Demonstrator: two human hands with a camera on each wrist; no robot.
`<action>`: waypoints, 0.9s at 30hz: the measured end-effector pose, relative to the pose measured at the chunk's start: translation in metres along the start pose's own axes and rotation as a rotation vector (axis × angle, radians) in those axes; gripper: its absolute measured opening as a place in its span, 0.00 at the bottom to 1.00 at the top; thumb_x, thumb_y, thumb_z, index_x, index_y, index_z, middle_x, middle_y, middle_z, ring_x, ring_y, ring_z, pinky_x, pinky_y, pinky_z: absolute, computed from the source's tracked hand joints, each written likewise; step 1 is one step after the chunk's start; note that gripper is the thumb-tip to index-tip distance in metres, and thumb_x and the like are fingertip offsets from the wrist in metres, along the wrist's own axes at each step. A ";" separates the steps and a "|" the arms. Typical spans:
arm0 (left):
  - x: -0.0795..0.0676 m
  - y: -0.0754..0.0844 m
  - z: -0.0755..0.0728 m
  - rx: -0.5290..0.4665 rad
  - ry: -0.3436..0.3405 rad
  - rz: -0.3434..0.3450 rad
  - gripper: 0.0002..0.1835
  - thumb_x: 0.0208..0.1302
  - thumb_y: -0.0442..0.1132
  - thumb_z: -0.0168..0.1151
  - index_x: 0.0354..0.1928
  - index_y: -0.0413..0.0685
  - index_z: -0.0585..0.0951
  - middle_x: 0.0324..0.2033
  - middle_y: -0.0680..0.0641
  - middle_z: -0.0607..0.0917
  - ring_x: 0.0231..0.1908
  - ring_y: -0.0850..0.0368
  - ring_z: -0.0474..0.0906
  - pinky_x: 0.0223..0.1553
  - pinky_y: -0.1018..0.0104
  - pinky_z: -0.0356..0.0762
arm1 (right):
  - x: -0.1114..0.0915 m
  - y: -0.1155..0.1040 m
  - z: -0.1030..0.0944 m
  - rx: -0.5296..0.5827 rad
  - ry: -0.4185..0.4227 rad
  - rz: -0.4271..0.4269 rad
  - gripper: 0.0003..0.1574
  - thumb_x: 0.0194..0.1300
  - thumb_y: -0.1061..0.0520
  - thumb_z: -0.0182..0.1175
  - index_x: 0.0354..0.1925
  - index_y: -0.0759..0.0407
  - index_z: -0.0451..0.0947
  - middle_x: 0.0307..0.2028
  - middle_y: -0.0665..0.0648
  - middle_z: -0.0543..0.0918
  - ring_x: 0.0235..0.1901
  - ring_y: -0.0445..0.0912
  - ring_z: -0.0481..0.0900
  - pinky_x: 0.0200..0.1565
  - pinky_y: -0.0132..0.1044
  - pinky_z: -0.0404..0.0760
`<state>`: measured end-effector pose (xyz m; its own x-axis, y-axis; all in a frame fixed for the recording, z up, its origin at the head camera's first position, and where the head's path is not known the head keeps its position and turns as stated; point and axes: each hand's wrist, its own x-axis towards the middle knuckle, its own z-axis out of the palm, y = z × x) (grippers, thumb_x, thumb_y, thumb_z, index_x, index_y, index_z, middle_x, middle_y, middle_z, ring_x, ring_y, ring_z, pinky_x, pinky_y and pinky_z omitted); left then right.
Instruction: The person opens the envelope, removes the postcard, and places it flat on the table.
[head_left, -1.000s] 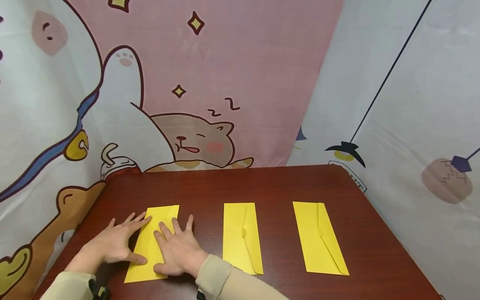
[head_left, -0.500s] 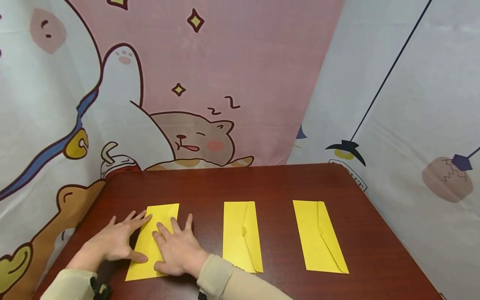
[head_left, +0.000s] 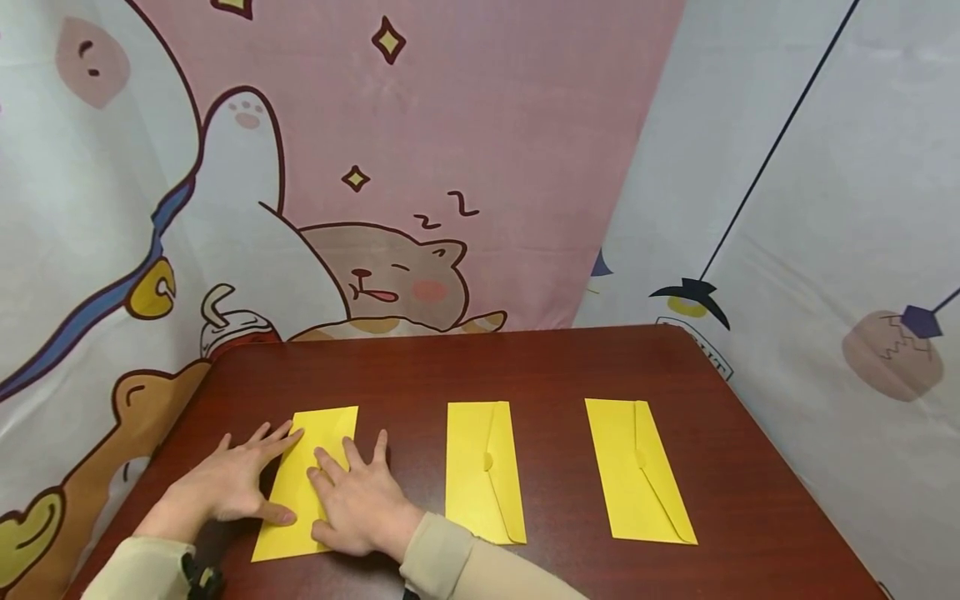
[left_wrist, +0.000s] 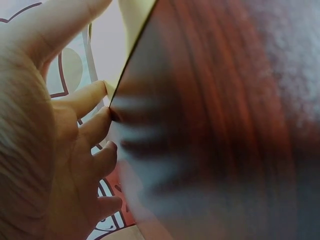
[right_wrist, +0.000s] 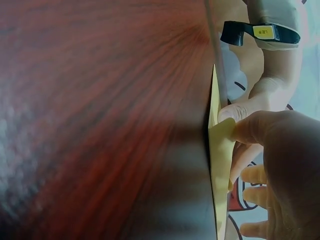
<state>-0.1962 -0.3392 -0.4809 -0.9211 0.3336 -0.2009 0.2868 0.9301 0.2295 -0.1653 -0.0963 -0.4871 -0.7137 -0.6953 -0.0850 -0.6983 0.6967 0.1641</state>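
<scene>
A yellow envelope point(head_left: 324, 427) lies at the left of the table, between and partly under both hands. My left hand point(head_left: 228, 485) spreads its fingers along the envelope's left edge, thumb resting near the bottom. In the left wrist view, fingertips point(left_wrist: 103, 117) touch the paper's edge. My right hand point(head_left: 366, 505) rests with fingers spread over the right side, covering part of the envelope. The right wrist view has the right thumb point(right_wrist: 250, 126) against the raised-looking flap point(right_wrist: 221, 140), with the left hand point(right_wrist: 272, 92) behind.
Two more yellow envelopes lie to the right with their flaps folded over: one in the middle point(head_left: 467, 475), one farther right point(head_left: 632, 492). The dark red wooden table point(head_left: 555, 367) meets a printed cloth point(head_left: 525, 167) at its back and sides.
</scene>
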 end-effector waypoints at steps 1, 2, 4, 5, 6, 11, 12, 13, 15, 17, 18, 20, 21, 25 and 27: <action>0.000 0.000 0.000 -0.001 -0.004 -0.001 0.70 0.33 0.79 0.76 0.79 0.48 0.69 0.79 0.35 0.63 0.75 0.23 0.55 0.61 0.11 0.42 | 0.000 0.000 0.000 0.000 -0.002 0.000 0.45 0.74 0.21 0.41 0.82 0.31 0.57 0.83 0.40 0.51 0.80 0.52 0.52 0.68 0.77 0.55; 0.001 0.000 0.000 -0.003 -0.008 -0.002 0.70 0.33 0.79 0.76 0.79 0.48 0.69 0.79 0.35 0.63 0.75 0.23 0.55 0.61 0.11 0.42 | -0.001 0.000 0.000 0.000 -0.005 -0.001 0.45 0.75 0.21 0.41 0.82 0.31 0.57 0.83 0.40 0.51 0.80 0.52 0.52 0.68 0.77 0.55; 0.001 0.001 -0.001 -0.005 -0.012 -0.003 0.70 0.33 0.79 0.76 0.79 0.48 0.69 0.79 0.34 0.63 0.75 0.23 0.55 0.61 0.11 0.41 | -0.001 0.001 0.000 0.001 -0.009 -0.005 0.45 0.75 0.22 0.41 0.83 0.32 0.56 0.83 0.40 0.50 0.81 0.52 0.51 0.68 0.77 0.54; 0.001 0.001 -0.001 -0.005 -0.014 -0.003 0.70 0.33 0.79 0.76 0.79 0.48 0.69 0.79 0.34 0.62 0.75 0.23 0.55 0.61 0.11 0.41 | -0.001 0.001 -0.001 0.001 -0.010 -0.006 0.46 0.75 0.22 0.41 0.83 0.32 0.56 0.83 0.40 0.50 0.81 0.52 0.51 0.68 0.77 0.54; 0.001 0.002 -0.001 -0.005 -0.015 -0.003 0.70 0.33 0.79 0.76 0.79 0.48 0.69 0.79 0.34 0.62 0.75 0.23 0.55 0.61 0.11 0.41 | -0.002 0.002 -0.001 0.002 -0.011 -0.007 0.46 0.75 0.22 0.41 0.83 0.32 0.55 0.83 0.40 0.49 0.81 0.52 0.51 0.69 0.77 0.53; 0.000 0.001 -0.002 0.000 -0.020 -0.003 0.71 0.33 0.79 0.76 0.79 0.47 0.68 0.79 0.34 0.62 0.75 0.23 0.55 0.61 0.11 0.42 | -0.005 0.007 -0.005 0.015 -0.003 -0.004 0.46 0.74 0.22 0.43 0.83 0.33 0.55 0.83 0.40 0.49 0.81 0.52 0.50 0.69 0.77 0.51; 0.000 0.001 -0.002 -0.001 -0.023 -0.003 0.71 0.33 0.79 0.76 0.79 0.47 0.68 0.79 0.34 0.62 0.75 0.23 0.55 0.61 0.11 0.42 | -0.006 0.008 -0.005 0.017 0.001 -0.002 0.47 0.74 0.22 0.43 0.83 0.33 0.55 0.83 0.40 0.49 0.81 0.52 0.50 0.69 0.77 0.51; 0.000 0.001 -0.002 -0.003 -0.024 -0.003 0.71 0.33 0.79 0.76 0.79 0.47 0.68 0.79 0.34 0.62 0.75 0.23 0.55 0.61 0.11 0.42 | -0.007 0.009 -0.006 0.018 0.004 0.000 0.47 0.74 0.22 0.43 0.83 0.33 0.55 0.83 0.40 0.49 0.81 0.52 0.50 0.69 0.77 0.51; 0.000 0.001 -0.002 -0.007 -0.028 -0.003 0.71 0.33 0.79 0.76 0.80 0.47 0.68 0.79 0.33 0.62 0.75 0.23 0.55 0.61 0.12 0.42 | -0.010 0.012 -0.007 0.021 0.013 0.004 0.47 0.74 0.22 0.44 0.83 0.33 0.55 0.83 0.40 0.49 0.81 0.52 0.50 0.69 0.77 0.51; 0.000 0.001 -0.002 -0.006 -0.029 -0.005 0.71 0.33 0.79 0.76 0.80 0.47 0.67 0.79 0.33 0.62 0.75 0.23 0.55 0.62 0.12 0.42 | -0.013 0.015 -0.007 0.018 0.027 0.008 0.48 0.73 0.22 0.44 0.83 0.34 0.55 0.83 0.41 0.49 0.81 0.52 0.51 0.69 0.78 0.51; 0.000 0.001 -0.002 -0.007 -0.030 -0.007 0.71 0.33 0.79 0.76 0.80 0.47 0.67 0.79 0.33 0.62 0.75 0.23 0.55 0.62 0.12 0.42 | -0.015 0.017 -0.007 0.017 0.034 0.008 0.48 0.73 0.22 0.44 0.83 0.34 0.55 0.83 0.41 0.49 0.81 0.52 0.51 0.69 0.78 0.52; 0.001 0.001 -0.002 -0.007 -0.030 -0.011 0.71 0.33 0.79 0.76 0.80 0.47 0.67 0.79 0.33 0.62 0.76 0.23 0.54 0.62 0.12 0.41 | -0.018 0.020 -0.007 0.019 0.048 0.008 0.49 0.73 0.21 0.44 0.83 0.35 0.55 0.83 0.42 0.50 0.81 0.52 0.52 0.69 0.78 0.52; 0.001 0.002 -0.002 -0.006 -0.031 -0.012 0.72 0.32 0.79 0.76 0.80 0.47 0.67 0.79 0.34 0.62 0.76 0.23 0.54 0.62 0.12 0.41 | -0.020 0.021 -0.007 0.019 0.053 0.007 0.49 0.73 0.21 0.44 0.84 0.35 0.55 0.83 0.42 0.50 0.81 0.52 0.52 0.69 0.78 0.52; 0.001 0.003 -0.002 -0.005 -0.032 -0.016 0.72 0.32 0.79 0.76 0.80 0.47 0.67 0.79 0.35 0.62 0.76 0.23 0.52 0.63 0.13 0.41 | -0.024 0.027 -0.005 0.014 0.060 0.005 0.51 0.73 0.19 0.43 0.84 0.37 0.55 0.84 0.43 0.50 0.81 0.52 0.52 0.69 0.78 0.51; 0.001 0.004 -0.002 -0.001 -0.033 -0.019 0.72 0.32 0.79 0.76 0.80 0.47 0.67 0.79 0.34 0.62 0.76 0.24 0.52 0.63 0.13 0.40 | -0.026 0.029 -0.004 0.006 0.067 0.004 0.52 0.72 0.18 0.43 0.84 0.38 0.56 0.83 0.44 0.51 0.80 0.52 0.53 0.69 0.78 0.52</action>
<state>-0.1967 -0.3358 -0.4780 -0.9172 0.3209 -0.2362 0.2693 0.9361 0.2262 -0.1668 -0.0588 -0.4758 -0.7114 -0.7025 -0.0186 -0.6958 0.7004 0.1589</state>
